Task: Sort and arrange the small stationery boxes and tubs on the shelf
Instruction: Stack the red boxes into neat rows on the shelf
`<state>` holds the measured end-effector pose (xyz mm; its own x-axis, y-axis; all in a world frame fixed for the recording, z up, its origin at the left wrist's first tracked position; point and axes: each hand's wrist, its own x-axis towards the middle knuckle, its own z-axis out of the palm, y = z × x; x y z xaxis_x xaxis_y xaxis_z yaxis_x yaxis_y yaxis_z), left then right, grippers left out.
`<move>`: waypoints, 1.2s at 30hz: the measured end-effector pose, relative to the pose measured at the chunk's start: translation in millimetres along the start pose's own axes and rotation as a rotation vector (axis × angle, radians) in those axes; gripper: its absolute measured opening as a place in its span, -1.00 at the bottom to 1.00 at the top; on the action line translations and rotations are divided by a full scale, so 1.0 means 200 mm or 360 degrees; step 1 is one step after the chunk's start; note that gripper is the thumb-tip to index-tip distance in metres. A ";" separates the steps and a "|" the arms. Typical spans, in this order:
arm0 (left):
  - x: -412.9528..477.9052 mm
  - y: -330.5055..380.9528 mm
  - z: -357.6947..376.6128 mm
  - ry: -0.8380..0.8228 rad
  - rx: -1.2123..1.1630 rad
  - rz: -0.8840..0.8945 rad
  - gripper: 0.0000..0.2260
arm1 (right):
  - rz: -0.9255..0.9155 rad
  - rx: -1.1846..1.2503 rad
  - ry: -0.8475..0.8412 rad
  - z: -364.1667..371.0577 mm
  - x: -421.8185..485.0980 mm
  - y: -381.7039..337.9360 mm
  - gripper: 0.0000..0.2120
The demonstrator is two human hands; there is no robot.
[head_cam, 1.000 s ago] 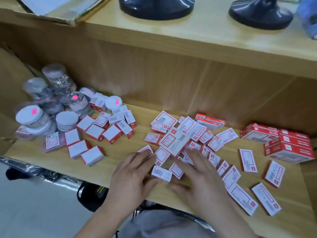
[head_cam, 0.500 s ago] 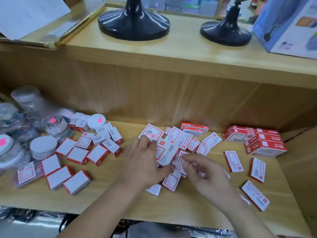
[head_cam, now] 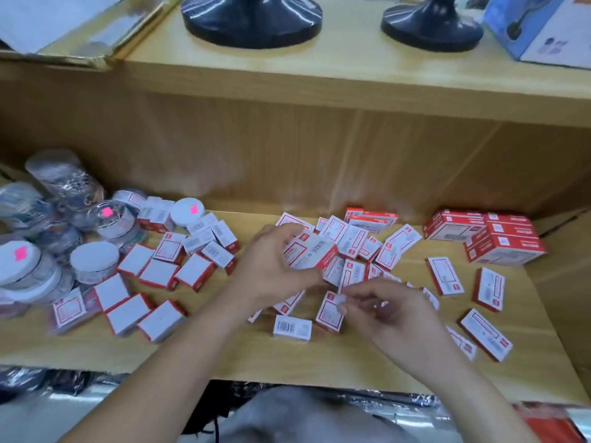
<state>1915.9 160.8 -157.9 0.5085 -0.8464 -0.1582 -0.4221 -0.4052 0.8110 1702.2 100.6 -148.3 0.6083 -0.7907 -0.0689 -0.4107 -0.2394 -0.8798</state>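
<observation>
L hand (head_cam: 271, 270) grips box (head_cam: 308, 251), long axis left-right (tilted).

bright even overhead light; motion blur throughout, wide-angle bending at the edges.

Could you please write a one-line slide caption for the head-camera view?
Left hand holds a red-and-white box above the scattered pile on the shelf; right hand hovers alongside.

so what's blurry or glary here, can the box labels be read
Head view: the clear tubs at the left edge are smeared by motion blur; print on the small red-and-white boxes is too soft to read; highlights glare on the black round bases; the upper shelf edge bows slightly, wide-angle distortion.
</observation>
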 end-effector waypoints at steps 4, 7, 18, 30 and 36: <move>-0.12 -0.04 -0.12 -0.0009 -0.0263 0.0035 -0.32 | -0.0041 0.0037 0.0025 0.18 0.02 -0.08 -0.34; -0.21 -0.01 -0.17 -0.0145 -0.0538 0.0104 -0.48 | 0.0031 0.0619 -0.0188 0.19 0.05 -0.13 -0.10; -0.38 -0.22 -0.07 -0.0067 0.0031 0.0512 -0.60 | 0.0072 0.0893 0.0348 0.13 0.10 -0.04 -0.67; -0.51 -0.30 -0.02 0.0244 -0.0471 0.0109 -0.76 | 0.0053 0.0847 0.0420 0.17 0.05 -0.08 -0.64; -0.58 -0.31 -0.07 0.0405 -0.0414 0.0000 -0.81 | 0.0046 0.0800 0.0315 0.20 0.03 -0.09 -0.66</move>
<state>1893.5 288.2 -182.3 0.6929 -0.7200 -0.0394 -0.2337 -0.2759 0.9324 1740.9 123.9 -151.2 0.4422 -0.8956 -0.0489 -0.0203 0.0445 -0.9988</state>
